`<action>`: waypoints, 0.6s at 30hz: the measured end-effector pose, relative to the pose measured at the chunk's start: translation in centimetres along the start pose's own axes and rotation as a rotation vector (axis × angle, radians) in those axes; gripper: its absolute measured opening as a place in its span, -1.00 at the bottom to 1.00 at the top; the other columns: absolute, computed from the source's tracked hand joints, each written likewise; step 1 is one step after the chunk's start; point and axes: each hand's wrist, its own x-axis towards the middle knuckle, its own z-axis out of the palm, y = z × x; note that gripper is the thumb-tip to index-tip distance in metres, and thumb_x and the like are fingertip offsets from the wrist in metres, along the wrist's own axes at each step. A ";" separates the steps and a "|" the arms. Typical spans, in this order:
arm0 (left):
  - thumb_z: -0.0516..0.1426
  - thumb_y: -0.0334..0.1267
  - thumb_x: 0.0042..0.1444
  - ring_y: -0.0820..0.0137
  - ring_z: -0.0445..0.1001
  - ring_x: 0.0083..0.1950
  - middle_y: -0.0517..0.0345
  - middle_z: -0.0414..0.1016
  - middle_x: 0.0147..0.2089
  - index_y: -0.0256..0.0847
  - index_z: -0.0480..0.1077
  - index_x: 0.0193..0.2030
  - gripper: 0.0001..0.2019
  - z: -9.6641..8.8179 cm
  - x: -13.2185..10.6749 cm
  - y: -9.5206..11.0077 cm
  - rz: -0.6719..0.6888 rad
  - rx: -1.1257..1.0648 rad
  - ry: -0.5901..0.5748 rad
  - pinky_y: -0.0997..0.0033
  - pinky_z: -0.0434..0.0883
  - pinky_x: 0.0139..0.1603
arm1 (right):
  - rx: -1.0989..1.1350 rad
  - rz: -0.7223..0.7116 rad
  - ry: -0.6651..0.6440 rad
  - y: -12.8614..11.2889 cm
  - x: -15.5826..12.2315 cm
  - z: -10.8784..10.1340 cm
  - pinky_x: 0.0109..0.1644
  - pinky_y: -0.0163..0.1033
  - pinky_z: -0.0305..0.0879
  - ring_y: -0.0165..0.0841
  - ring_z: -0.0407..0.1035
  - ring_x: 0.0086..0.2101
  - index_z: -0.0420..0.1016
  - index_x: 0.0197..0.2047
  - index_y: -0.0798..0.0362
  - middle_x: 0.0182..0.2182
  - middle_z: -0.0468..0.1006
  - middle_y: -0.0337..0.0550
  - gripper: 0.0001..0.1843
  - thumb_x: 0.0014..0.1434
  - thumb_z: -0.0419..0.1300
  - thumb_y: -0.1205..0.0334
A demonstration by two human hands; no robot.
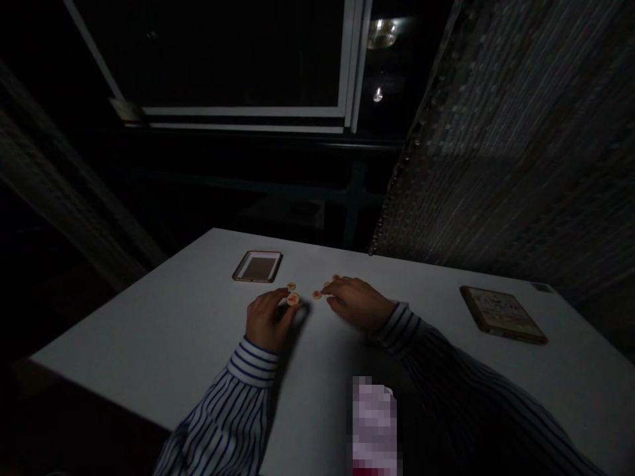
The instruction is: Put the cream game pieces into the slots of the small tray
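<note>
My left hand pinches a small round wooden disc with a red mark, like a Chinese chess piece, held tilted toward me between thumb and fingers. Just behind it, another disc lies by the left fingertips. My right hand reaches in palm down, fingers stretched and apart from the thumb. Close to its fingertips is a disc with a red mark. A further disc shows at the far side of the right hand, partly covered by the fingers.
A shallow open tray sits behind and left of my hands on the white table. Toward the right lies a flat box with a printed top. A bead curtain hangs at the back right. In front, a pixelated patch hides something.
</note>
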 end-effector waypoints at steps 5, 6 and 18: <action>0.14 -0.13 -0.07 0.31 0.42 -0.19 0.05 0.49 -0.23 -0.22 0.37 -0.22 -0.72 0.6 0.2 1.6 -0.011 -0.067 -0.007 0.28 0.33 -0.16 | -0.017 0.021 0.016 0.4 -1.7 -0.3 -0.01 -0.19 0.09 -0.33 0.24 -0.07 0.35 -0.05 0.04 -0.10 0.42 -0.11 -0.67 0.14 -0.06 0.28; 0.14 -0.13 -0.07 0.31 0.42 -0.19 0.04 0.49 -0.22 -0.22 0.36 -0.22 -0.71 0.8 0.2 1.9 -0.011 -0.075 -0.011 0.28 0.33 -0.15 | -0.016 0.029 0.013 0.5 -2.0 -0.3 -0.01 -0.20 0.09 -0.34 0.24 -0.07 0.35 -0.05 0.05 -0.10 0.42 -0.10 -0.68 0.14 -0.06 0.27; 0.14 -0.12 -0.07 0.30 0.42 -0.18 0.06 0.49 -0.24 -0.21 0.38 -0.23 -0.73 2.1 0.5 4.2 -0.001 -0.122 -0.046 0.27 0.31 -0.14 | -0.006 0.094 0.035 1.8 -5.1 -0.8 -0.04 -0.18 0.11 -0.33 0.25 -0.09 0.33 -0.04 0.11 -0.10 0.42 -0.07 -0.67 0.14 -0.05 0.27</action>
